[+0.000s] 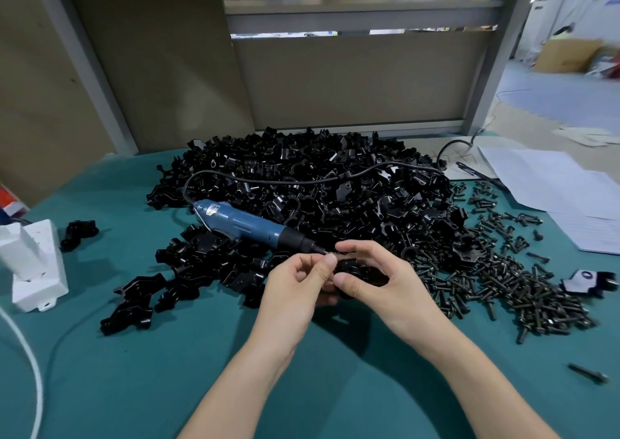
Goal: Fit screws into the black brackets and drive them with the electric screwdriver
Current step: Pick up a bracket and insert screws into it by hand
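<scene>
My right grip (375, 277) curls round a black bracket (352, 270), and my left grip (302, 281) pinches what I take for a screw (339, 254) (blurred) at its top. Tilted, it could slip into the loose screws (503, 281) at three o'clock. The electric screwdriver (241, 220) lies unheld at eleven.
</scene>
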Tool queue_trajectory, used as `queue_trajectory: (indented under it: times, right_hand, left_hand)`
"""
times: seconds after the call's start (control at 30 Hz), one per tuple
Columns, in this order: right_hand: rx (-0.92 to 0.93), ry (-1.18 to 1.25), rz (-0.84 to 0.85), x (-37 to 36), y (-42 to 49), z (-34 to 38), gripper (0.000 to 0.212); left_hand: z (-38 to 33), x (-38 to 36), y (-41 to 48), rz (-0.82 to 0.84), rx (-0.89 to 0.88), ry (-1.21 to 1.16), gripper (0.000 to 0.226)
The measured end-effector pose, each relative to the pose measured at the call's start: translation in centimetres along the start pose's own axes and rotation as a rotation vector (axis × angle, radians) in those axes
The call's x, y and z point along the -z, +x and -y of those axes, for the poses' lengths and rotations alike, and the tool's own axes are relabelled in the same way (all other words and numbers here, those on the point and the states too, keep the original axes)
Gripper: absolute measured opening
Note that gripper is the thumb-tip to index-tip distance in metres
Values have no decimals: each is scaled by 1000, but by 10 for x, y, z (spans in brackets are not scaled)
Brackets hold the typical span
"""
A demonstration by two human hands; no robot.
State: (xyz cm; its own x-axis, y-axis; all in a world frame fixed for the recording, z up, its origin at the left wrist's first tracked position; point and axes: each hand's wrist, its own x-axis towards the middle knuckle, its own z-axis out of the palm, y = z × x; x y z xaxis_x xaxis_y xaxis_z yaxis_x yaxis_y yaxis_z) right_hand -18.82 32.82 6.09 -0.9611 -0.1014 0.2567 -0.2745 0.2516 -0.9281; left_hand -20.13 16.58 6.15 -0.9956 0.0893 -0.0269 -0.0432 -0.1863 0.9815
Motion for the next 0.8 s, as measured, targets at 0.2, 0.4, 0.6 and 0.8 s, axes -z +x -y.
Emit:
queue_trajectory:
  times: [0.2, 0.4, 0.6, 0.8]
  right_hand:
    - [-4, 10, -5, 0, 0, 0, 34]
    - [33, 57, -39, 4, 0, 2, 34]
    - [41, 10, -23, 5, 0, 2, 35]
    - [34, 48, -20, 7, 0, 5, 32]
  left_hand:
    - [-1, 2, 0, 23, -83, 132, 9]
    - [-5, -1, -1, 83, 39, -225, 17]
    - [-2, 0, -3, 96, 112, -51, 26]
    - [-4, 3, -1, 95, -50, 145, 7]
